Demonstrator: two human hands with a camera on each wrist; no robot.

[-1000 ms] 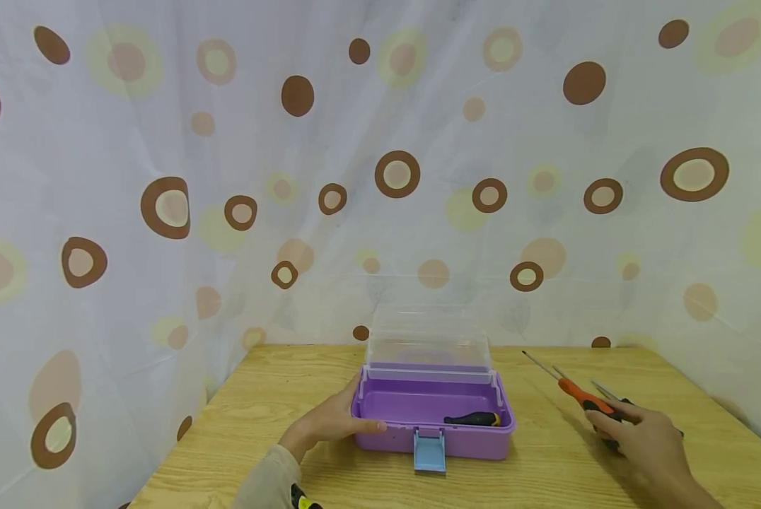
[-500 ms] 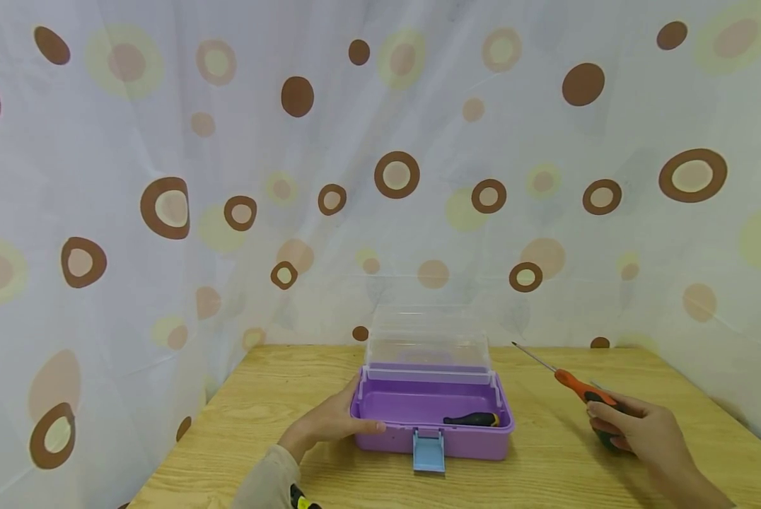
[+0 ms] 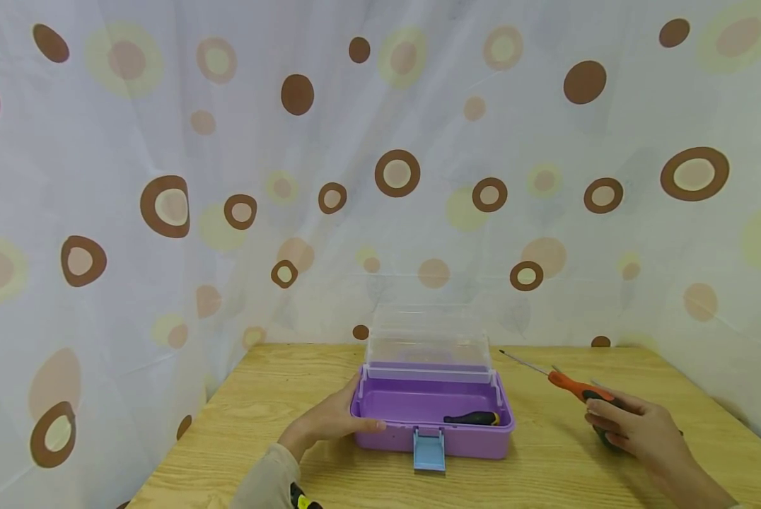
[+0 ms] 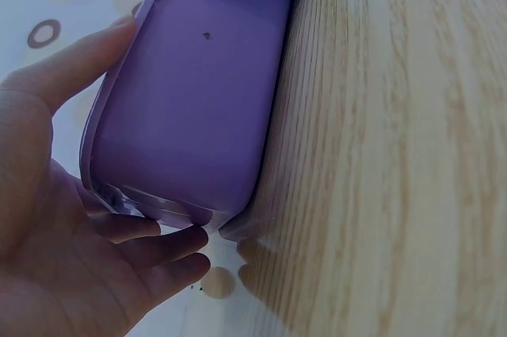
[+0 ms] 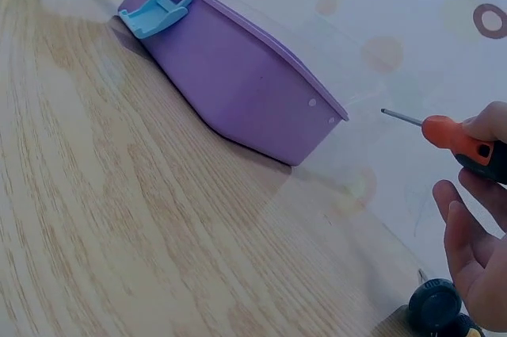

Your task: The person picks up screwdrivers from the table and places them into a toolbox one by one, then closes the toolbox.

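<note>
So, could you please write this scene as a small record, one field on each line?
Left hand: holds the left end of the purple box, thumb on its front rim
Right hand: holds an orange-and-black screwdriver, raised, tip apart from the box
Lid: transparent, open, standing at the back
Latch: light blue, hanging open at the front
Box contents: black handle with yellow end
Near right hand: dark handle and other tools, partly hidden, number unclear
Surface: wood-grain table
Background: spotted sheet
</note>
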